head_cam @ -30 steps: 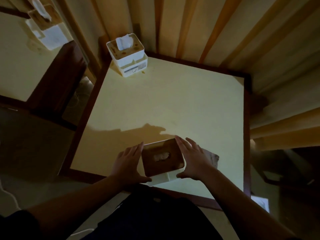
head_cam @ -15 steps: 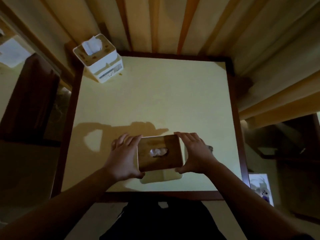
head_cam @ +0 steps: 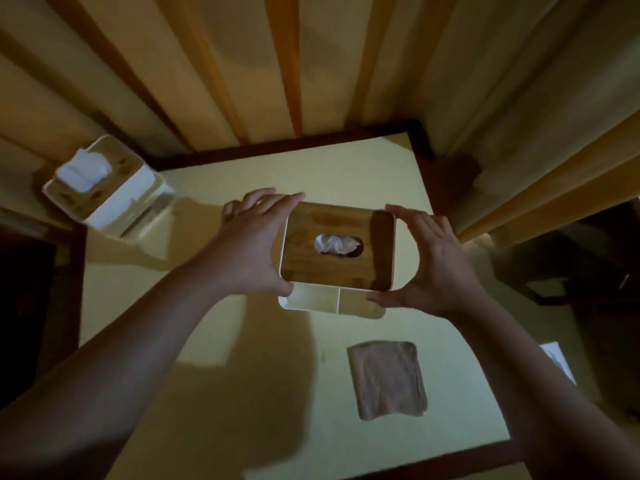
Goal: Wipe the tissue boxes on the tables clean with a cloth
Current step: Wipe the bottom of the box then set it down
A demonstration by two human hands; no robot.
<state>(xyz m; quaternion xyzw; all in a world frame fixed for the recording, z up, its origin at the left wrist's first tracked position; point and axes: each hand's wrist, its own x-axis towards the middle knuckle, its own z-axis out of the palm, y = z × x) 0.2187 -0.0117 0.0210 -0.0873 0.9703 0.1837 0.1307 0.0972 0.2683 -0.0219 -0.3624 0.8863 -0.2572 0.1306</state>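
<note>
Tissue box (head_cam: 337, 247) gripped at both ends by left hand (head_cam: 251, 252) and right hand (head_cam: 434, 261); set down level beside cloth (head_cam: 388, 379)

The room is dim and yellow-toned. Light falls from above and behind the person, throwing a broad soft shadow of arms and body across the desk (head_cam: 214, 188). The far tissue box (head_cam: 104, 192) is smeared by motion blur. Wide-angle distortion bends the curtain (head_cam: 277, 64) folds outward. Corners sink into near-black.
</note>
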